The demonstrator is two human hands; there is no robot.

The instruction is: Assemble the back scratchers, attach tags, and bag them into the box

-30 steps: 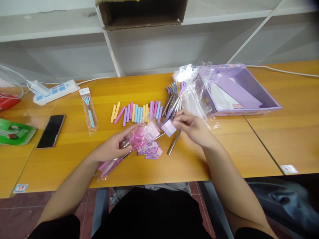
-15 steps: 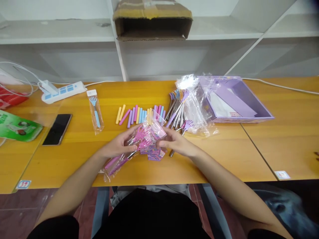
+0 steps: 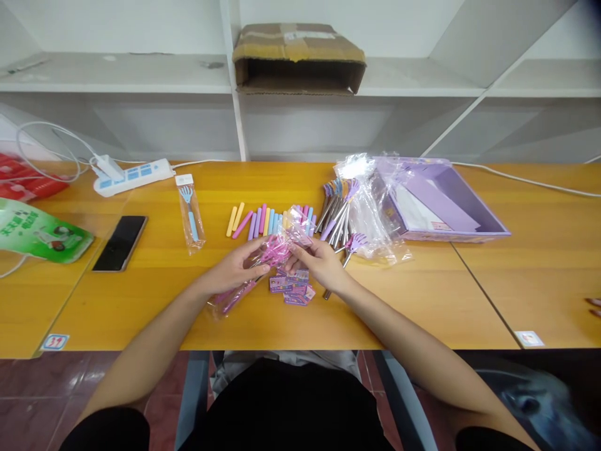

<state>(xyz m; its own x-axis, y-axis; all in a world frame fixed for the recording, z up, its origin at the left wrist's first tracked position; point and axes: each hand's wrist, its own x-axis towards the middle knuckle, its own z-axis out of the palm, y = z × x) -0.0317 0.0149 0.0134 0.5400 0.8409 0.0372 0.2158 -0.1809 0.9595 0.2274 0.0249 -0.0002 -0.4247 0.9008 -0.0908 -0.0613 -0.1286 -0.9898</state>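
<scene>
My left hand (image 3: 235, 269) grips a clear plastic bag (image 3: 256, 275) with pink rake-headed sticks inside, lying slantwise on the orange table (image 3: 154, 300). My right hand (image 3: 317, 263) pinches the open top end of that same bag. Just under my hands lies a small heap of purple printed cards (image 3: 291, 287). Behind them is a row of coloured foam sleeves (image 3: 267, 220), and to its right a bundle of metal rods with coloured claw heads (image 3: 335, 210). One purple claw-headed rod (image 3: 350, 245) lies beside my right hand.
A purple cardboard tray (image 3: 451, 210) with loose clear bags (image 3: 370, 207) sits at the right. A single bagged blue stick (image 3: 190, 213), a black phone (image 3: 119, 243), a white power strip (image 3: 134, 176) and a green packet (image 3: 40, 233) lie to the left. Another person's fingertips (image 3: 594, 307) show at the right edge.
My right hand moved left from above the rods to the bag's top end, and the small card it held is no longer seen. The camera tilted up.
</scene>
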